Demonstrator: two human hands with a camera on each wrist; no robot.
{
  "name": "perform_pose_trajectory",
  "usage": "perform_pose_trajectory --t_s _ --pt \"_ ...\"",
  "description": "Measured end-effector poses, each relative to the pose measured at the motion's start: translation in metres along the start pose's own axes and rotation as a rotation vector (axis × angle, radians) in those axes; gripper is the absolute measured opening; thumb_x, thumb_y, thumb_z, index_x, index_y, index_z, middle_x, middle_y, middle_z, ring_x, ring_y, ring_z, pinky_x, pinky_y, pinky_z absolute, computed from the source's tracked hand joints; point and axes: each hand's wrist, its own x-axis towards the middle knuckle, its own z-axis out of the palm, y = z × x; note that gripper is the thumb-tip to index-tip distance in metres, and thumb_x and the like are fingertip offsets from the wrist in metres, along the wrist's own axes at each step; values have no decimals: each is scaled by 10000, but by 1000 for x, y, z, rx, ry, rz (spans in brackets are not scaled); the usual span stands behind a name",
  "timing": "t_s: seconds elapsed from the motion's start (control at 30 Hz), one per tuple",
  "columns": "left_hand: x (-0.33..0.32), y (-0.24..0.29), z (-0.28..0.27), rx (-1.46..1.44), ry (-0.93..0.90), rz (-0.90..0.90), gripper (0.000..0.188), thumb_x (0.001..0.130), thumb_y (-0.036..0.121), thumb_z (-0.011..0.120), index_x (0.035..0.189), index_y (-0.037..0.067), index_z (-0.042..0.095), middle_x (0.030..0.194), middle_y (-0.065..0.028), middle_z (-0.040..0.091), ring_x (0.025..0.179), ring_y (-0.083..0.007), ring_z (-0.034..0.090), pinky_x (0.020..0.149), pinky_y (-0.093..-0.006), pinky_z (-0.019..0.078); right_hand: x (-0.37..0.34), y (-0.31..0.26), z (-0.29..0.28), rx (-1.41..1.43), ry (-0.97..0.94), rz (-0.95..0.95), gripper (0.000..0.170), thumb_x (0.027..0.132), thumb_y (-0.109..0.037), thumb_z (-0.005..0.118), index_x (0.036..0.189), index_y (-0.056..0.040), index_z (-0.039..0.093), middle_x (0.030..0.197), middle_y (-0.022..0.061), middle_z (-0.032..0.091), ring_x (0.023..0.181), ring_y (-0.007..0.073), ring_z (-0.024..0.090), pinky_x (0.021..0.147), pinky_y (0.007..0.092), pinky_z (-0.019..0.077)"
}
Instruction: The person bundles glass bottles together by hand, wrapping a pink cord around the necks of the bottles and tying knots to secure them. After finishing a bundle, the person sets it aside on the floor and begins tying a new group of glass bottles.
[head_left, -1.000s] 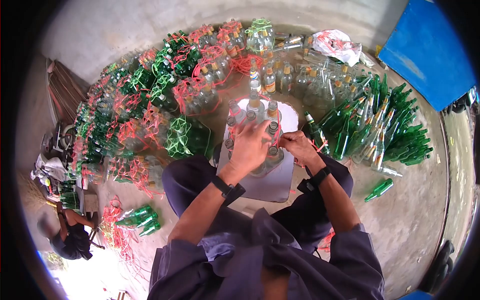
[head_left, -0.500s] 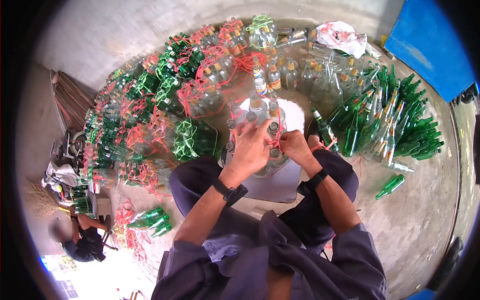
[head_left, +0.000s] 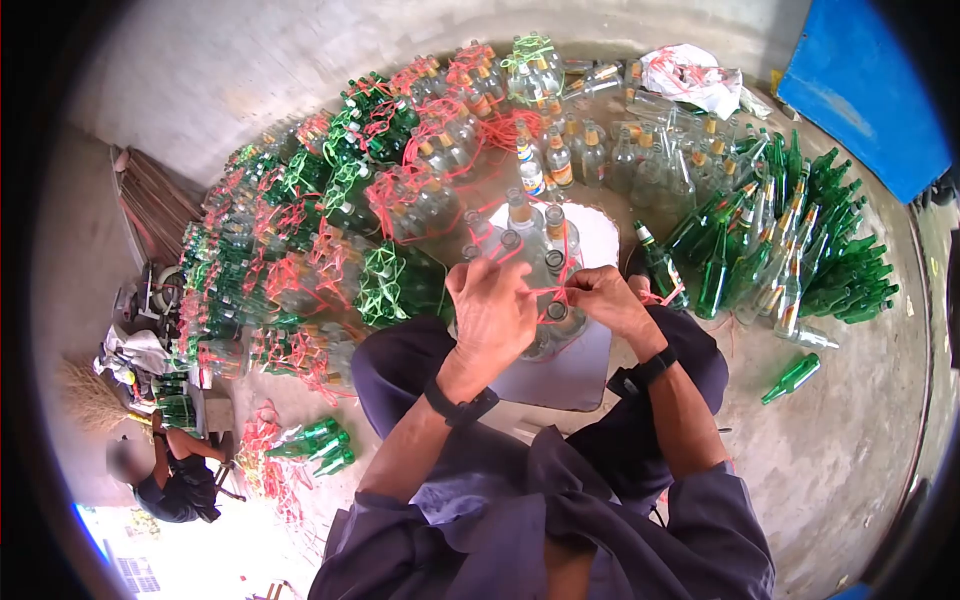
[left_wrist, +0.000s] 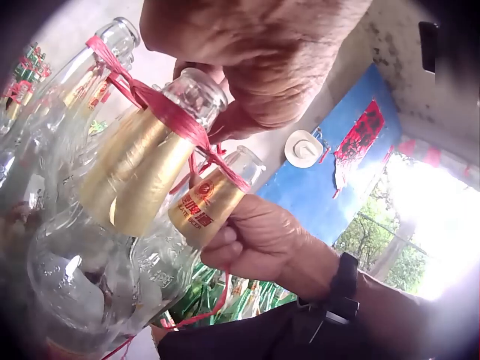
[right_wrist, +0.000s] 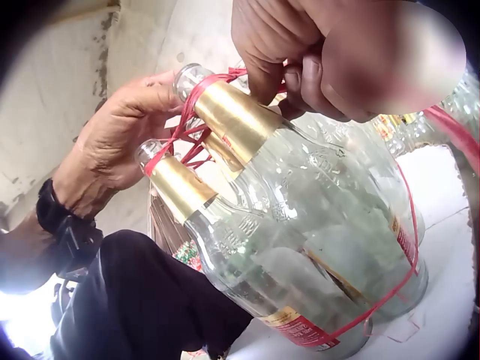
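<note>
The binding looks well along. A cluster of clear glass beer bottles [right_wrist: 285, 217] stands upright on the white board [head_left: 560, 385], set back from its near edge, with at least 5 mouths showing. Red plastic twine [left_wrist: 174, 118] already runs round their lower bodies and is looped about the gold-foiled necks. What seems left is fastening it at the necks: 1 length is stretched between the 2 hands, and no finished knot can be made out. The right hand [head_left: 615, 302], across the board's right edge, pinches the twine with curled fingers; the left hand [head_left: 490, 315], over the cluster's left part, appears to pinch it too, though its fingertips are partly hidden. Since the earlier frame, the left hand has drawn back from the bottle mouths, baring the twine between the hands. The bottles keep their place.
</note>
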Motion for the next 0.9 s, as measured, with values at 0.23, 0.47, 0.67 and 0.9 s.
perform_pose_trajectory --t_s 0.23,0.47,0.67,0.9 --pt "-5 -27 -7 -113 -81 -159 282 755 28 758 1015 96 672 813 7 700 862 -234 635 890 -396 441 6 7 4 36 -36 -51 128 902 -79 675 881 20 753 632 -35 533 633 43 449 562 270 386" --pt "2 -33 -9 -226 -147 -185 133 795 -40 703 904 30 671 812 -73 695 812 -254 633 745 -392 520 4 -2 9 17 10 -16 131 904 -62 656 908 24 754 644 -34 538 632 43 449 558 274 390" --pt "8 -49 -2 -155 -138 -168 109 815 -39 676 889 40 698 809 -97 700 802 -257 647 721 -380 522 5 -2 9 -11 -2 -19 138 908 -57 649 936 31 751 656 -31 544 645 46 460 572 275 407" --pt "8 -57 11 -253 -211 -341 134 806 6 687 919 59 734 807 -122 719 712 -304 690 680 -383 545 5 -3 13 -9 38 12 154 913 -82 649 909 46 735 641 -17 545 642 47 479 566 275 425"
